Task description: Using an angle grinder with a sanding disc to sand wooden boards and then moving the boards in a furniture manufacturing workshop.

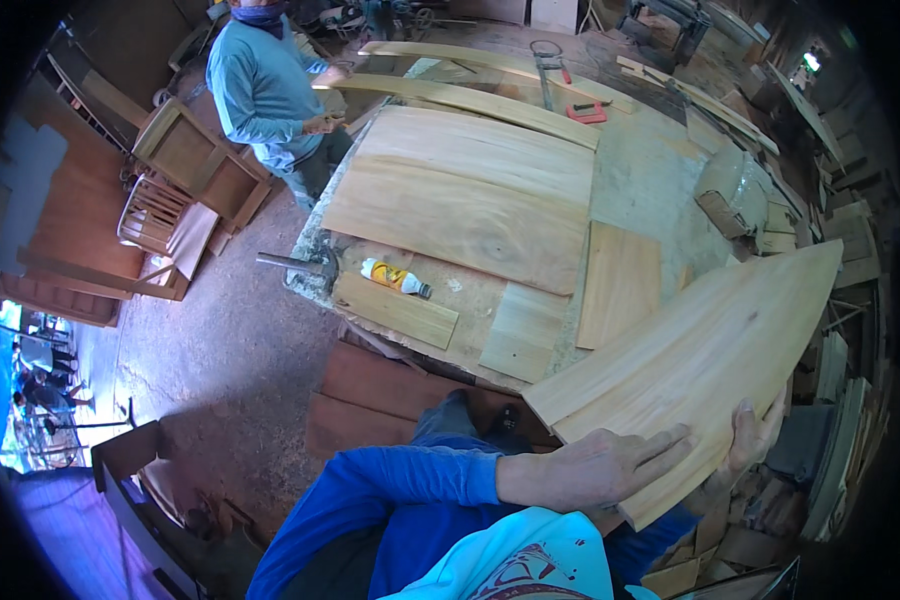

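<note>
A wide pale wooden board (695, 350) is tilted up in front of me, its left corner near the front edge of the worktable. My right hand (755, 437) grips the board's right edge, fingers partly hidden behind it. Across from it, my left hand (610, 465) lies on the board's face near the lower end, fingers stretched out; its thumb is hidden. On the worktable (640, 205) rests a large joined wooden panel (460, 190). Smaller boards lie nearer: a narrow piece (397, 310), a squarish piece (525, 330) and a short board (618, 280).
A glue bottle (395, 277) and a hammer (295, 263) lie at the table's left. Far back are long strips (470, 97), a clamp (543, 75) and a red tool (587, 112). Another person (260, 95) stands far left, near a stacked chair (155, 215). A wrapped package (732, 192) sits right.
</note>
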Available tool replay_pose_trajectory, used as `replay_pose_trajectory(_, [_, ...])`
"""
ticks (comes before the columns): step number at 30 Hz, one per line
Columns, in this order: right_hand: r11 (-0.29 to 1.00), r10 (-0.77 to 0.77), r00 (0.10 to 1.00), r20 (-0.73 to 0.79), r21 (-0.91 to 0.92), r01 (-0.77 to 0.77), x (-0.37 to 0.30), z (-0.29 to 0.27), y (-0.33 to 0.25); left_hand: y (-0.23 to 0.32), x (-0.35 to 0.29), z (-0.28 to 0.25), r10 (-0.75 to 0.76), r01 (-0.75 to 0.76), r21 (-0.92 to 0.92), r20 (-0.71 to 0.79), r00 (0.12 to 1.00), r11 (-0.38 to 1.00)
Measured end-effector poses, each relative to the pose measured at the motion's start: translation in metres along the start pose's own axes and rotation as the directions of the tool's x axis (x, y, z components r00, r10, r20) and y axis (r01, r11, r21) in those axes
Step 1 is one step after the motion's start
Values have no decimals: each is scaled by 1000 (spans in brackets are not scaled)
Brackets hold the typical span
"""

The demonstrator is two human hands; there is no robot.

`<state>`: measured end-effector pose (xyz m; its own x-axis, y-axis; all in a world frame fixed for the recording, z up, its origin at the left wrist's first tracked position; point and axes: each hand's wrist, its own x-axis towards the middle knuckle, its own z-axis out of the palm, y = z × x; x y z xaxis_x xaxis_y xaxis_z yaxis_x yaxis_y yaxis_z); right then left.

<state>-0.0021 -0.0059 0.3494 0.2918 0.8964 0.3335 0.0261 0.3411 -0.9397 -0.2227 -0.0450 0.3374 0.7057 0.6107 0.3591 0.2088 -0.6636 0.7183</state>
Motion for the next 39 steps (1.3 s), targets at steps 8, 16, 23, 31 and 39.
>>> replay_pose_trajectory(8, [624, -391, 836, 385, -557, 548, -3, 21, -11, -7, -6, -13, 35, -35, -4, -43, 998, 999])
replay_pose_trajectory(16, [986, 164, 986, -22, 6, -164, 1, 16, -19, -24, -18, -4, 36, -36, 10, 23, 999, 999])
replay_pose_trajectory(23, [783, -340, 900, 274, -447, 432, -1, 2, 13, -29, -18, -12, -42, 42, 14, 28, 999, 999])
replay_pose_trajectory(31, [931, -104, 986, 130, -336, 142, 1, 1, 0, -30, -19, -6, -14, 16, 33, -51, 999, 999])
replay_pose_trajectory(39, [887, -220, 919, 326, -326, 328, 2, -12, 3, -31, -19, -4, -23, 18, -55, -90, 996, 998])
